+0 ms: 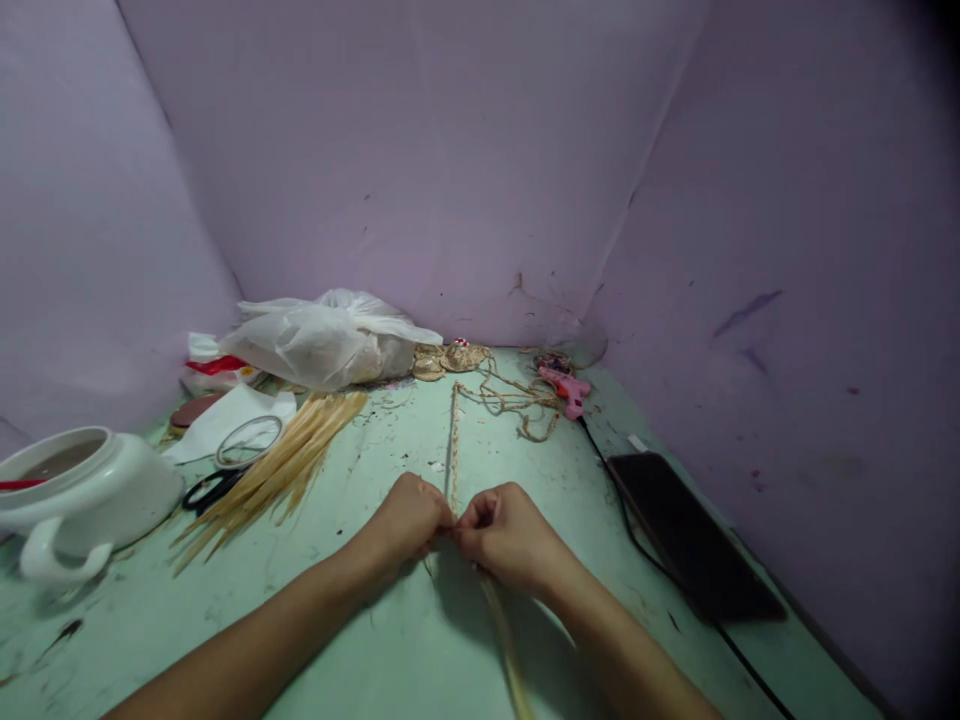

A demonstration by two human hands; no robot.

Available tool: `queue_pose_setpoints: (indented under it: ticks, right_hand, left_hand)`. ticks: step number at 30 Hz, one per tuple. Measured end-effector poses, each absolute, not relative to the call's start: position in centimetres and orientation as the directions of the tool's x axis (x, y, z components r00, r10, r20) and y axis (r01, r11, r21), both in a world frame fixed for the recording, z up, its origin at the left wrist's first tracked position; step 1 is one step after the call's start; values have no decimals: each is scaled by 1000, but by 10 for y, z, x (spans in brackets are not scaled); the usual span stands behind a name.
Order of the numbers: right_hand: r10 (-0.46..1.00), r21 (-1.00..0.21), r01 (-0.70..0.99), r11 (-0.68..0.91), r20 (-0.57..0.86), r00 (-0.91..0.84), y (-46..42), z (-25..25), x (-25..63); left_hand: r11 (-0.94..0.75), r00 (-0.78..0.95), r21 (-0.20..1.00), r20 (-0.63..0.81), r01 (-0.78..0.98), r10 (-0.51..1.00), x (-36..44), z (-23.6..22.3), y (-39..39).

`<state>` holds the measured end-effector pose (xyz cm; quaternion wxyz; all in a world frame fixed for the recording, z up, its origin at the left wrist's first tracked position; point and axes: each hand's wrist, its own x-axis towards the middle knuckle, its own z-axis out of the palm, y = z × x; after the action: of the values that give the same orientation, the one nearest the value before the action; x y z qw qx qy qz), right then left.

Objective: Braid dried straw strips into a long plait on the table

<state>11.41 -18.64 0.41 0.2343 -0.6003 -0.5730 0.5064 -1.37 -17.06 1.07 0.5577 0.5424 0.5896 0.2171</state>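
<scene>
Both hands mid-table, wrists toward the near edge, knuckles toward the far edge. Left hand [427, 508]: closed, fingertips pinched on the near end of a thin braid [454, 440]. Right hand [501, 530]: also closed in a pinch, fingertips meeting the left ones at the same spot. Exact strand under each finger: cannot tell.

Braid: straight from the fingertips toward the middle of the far edge, then bent right into loose loops of braided cord [510, 398]. Pale strip [501, 625]: out from under the right hand, down to the near edge.

Far edge, left to right: red-and-white packet [219, 368], white plastic bag [322, 345], woven straw pieces [463, 356] just beside the bag. Near the far right corner: pink glue gun [570, 392], touching the cord loops.

Along the right edge: dark flat device [694, 535], black cable [626, 525] past its left side toward the near edge.

Left edge: white handled pot [135, 490]. Between pot and hands: straw bundle [300, 445], black scissors [212, 490] partly under it, clear ring [250, 442] on white paper [206, 425].
</scene>
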Motion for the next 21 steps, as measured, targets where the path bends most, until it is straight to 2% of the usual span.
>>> queue_pose_setpoints:
  ticks: [3,5,7,9,11,12,15,16,18,21]
  right_hand:
    - [977,-801,598,-32,-152,-151,-197,5,105]
    - [984,-745,662,80,-46,-171,-203,10,102]
    - [970,-741,659,130,-43,-240,-207,17,105]
    - [907,-822,565,66,-187,-377,-206,25,114]
    - [823,-895,432,-114,-328,-463,-198,33,127]
    - [842,-910,362,-199,-348,-413,-193,35,133]
    - [939,-938,116,-327,-336,-74,-179,36,141]
    - [930,-931,38,-362,-364,-51,-177,33,139]
    - [886,-892,-67,-447,-431,-174,-177,25,130]
    - [816,-846,-99,-524,-465,-344,-184,12,111]
  left_hand:
    - [435,216,868,-485,241,848,-13,12,-173]
    - [393,226,883,-450,257,864,-14,9,-173]
    - [343,245,892,-417,295,875,-16,7,-171]
    - [313,287,898,-402,309,870,-20,8,-168]
    - [292,347,904,-394,312,851,-24,12,-164]
    - [285,375,904,-396,319,838,-26,14,-163]
    - [284,417,897,-414,339,809,-30,19,-159]
    - [284,420,898,-413,337,808,-31,19,-159]
    - [272,435,906,-397,324,808,-31,17,-159]
    - [252,479,917,-378,308,792,-31,13,-160]
